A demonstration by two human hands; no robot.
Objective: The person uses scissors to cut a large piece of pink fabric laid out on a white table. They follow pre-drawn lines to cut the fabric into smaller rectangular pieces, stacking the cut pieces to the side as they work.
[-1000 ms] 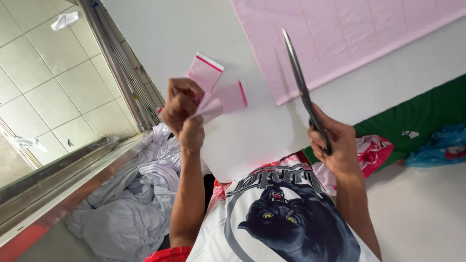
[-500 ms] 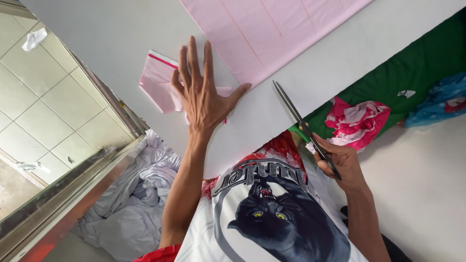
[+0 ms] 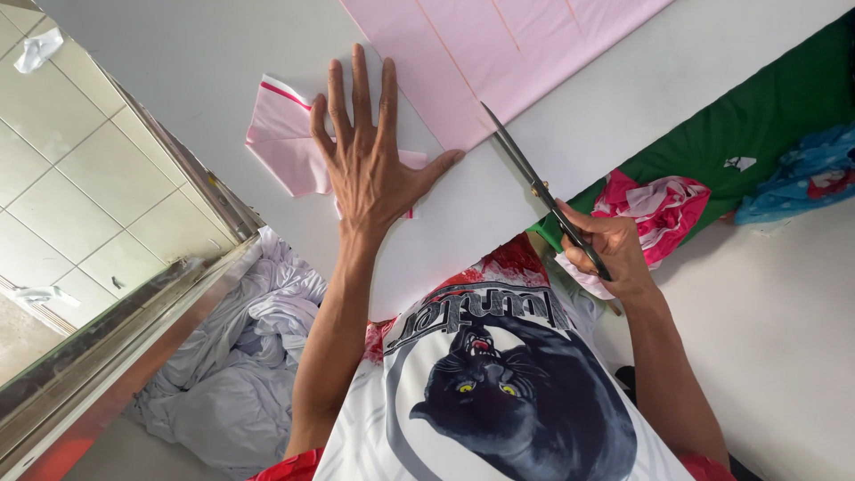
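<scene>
Left hand (image 3: 365, 165): fingers spread flat, pressing the folded pink fabric piece (image 3: 285, 138) onto the white table (image 3: 178, 62), near its left edge. Right hand (image 3: 606, 249): fingers closed around scissors (image 3: 534, 183), tips touching the large pink cloth sheet (image 3: 499, 44).

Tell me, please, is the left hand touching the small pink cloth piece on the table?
Touching. The head view shows the left hand spread flat on the small pink cloth piece, palm and fingers covering its right part.
</scene>
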